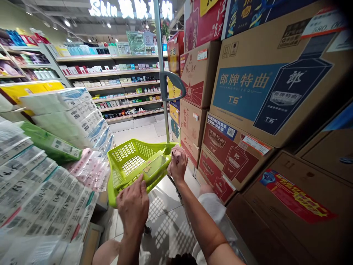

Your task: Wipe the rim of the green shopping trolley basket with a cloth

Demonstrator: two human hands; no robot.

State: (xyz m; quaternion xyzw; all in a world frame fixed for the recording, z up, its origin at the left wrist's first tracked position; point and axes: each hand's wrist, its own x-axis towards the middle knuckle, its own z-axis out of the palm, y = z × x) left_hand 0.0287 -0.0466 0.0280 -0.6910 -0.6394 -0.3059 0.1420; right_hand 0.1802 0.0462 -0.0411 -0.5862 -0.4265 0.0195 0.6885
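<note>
A lime-green shopping cart basket (150,179) with lattice walls stands in front of me, with a label panel along its near rim. My left hand (132,204) grips that near rim, thumb and fingers over its edge. At the right end of the basket, my right hand (178,165) is closed on a crumpled pinkish cloth (178,150), pressed against the rim. A grey pole (162,48) with a looped handle (180,86) rises behind the basket's right corner. Nothing shows inside the visible part of the basket.
Stacked tissue packs (49,195) lean close on the left. Tall stacks of cardboard liquor boxes (245,84) line the right side. Shelves of small boxes and bottles (116,75) stand across the back. Pale floor tiles (132,133) run between them.
</note>
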